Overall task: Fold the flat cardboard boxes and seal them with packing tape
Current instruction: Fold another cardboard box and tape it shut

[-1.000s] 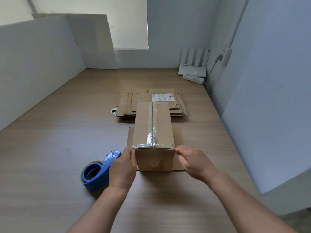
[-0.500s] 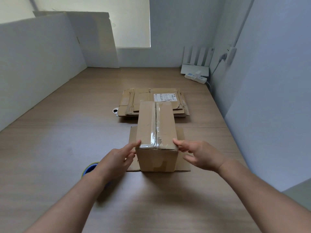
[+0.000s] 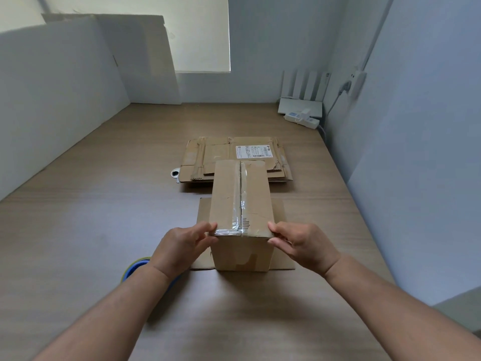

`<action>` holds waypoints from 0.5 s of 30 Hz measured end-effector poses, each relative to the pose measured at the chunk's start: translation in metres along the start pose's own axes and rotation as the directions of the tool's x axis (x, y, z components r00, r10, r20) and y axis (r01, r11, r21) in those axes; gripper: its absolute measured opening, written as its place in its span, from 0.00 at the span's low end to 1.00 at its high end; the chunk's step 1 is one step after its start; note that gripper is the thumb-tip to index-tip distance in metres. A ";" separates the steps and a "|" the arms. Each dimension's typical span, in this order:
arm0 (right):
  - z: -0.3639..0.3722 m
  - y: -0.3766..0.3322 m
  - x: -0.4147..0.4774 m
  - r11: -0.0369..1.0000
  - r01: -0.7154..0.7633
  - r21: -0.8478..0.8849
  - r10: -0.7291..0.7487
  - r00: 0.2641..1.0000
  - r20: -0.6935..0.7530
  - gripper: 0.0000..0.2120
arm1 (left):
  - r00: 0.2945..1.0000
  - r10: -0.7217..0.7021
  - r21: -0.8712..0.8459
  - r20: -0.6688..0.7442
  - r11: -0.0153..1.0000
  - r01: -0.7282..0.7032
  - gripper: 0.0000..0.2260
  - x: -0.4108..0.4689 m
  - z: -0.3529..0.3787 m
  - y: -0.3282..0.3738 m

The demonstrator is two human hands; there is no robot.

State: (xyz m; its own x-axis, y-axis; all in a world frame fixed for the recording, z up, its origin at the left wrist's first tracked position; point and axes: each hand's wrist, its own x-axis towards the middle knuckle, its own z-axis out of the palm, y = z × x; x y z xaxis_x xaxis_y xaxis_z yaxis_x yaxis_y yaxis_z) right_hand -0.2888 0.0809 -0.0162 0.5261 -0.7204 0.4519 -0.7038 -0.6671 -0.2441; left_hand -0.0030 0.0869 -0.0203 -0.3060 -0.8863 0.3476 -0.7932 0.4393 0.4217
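Note:
A folded cardboard box point(image 3: 240, 204) stands upright on the wooden table point(image 3: 104, 204), its top seam covered by a strip of clear tape. It rests on a flat piece of cardboard point(image 3: 282, 254). My left hand point(image 3: 182, 247) pinches the box's near top left corner. My right hand point(image 3: 302, 243) pinches the near top right corner. Behind the box lies a stack of flat cardboard boxes point(image 3: 208, 157) with a white label. The blue tape dispenser point(image 3: 132, 269) is mostly hidden under my left forearm.
White boards stand along the left side and back of the table. A white router point(image 3: 303, 100) and a power strip point(image 3: 302, 118) sit at the back right corner. A wall runs close along the right edge.
My left hand left the box's lower side near the tape dispenser and rose to the top left corner. Both hands now pinch the near top corners.

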 end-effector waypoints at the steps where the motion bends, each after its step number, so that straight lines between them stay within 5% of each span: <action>1: 0.002 -0.001 -0.002 1.000 0.000 -0.006 0.000 1.000 -0.003 0.16 | 1.000 -0.003 0.003 -0.006 1.000 0.003 0.11 0.000 0.001 0.001; 4: 0.001 -0.004 -0.006 0.998 -0.058 0.000 0.058 0.998 0.017 0.21 | 0.997 -0.066 -0.038 0.034 0.997 0.068 0.14 -0.005 0.002 0.004; 6: 0.000 -0.016 -0.003 0.963 -0.264 0.051 0.262 0.964 0.043 0.28 | 0.979 -0.191 -0.167 0.078 0.965 0.201 0.18 -0.009 0.003 0.014; 10: -0.001 -0.033 0.010 0.716 -0.691 0.096 0.682 0.722 0.113 0.36 | 0.932 -0.258 -0.299 0.256 0.895 0.330 0.24 -0.009 0.007 0.060; 15: -0.035 -0.004 0.004 0.620 -0.783 0.043 0.759 0.613 0.218 0.45 | 0.906 -0.188 -0.328 0.379 0.888 0.322 0.27 0.002 0.009 0.092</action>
State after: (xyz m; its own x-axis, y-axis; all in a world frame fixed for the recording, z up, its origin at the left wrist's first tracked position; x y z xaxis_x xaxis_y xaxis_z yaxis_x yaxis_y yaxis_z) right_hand -0.3007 0.0874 0.0167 -0.1077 -0.9896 -0.0954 -0.8280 0.1424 -0.5424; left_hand -0.0811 0.1246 0.0119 -0.3273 -0.9414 -0.0816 -0.6307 0.1533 0.7607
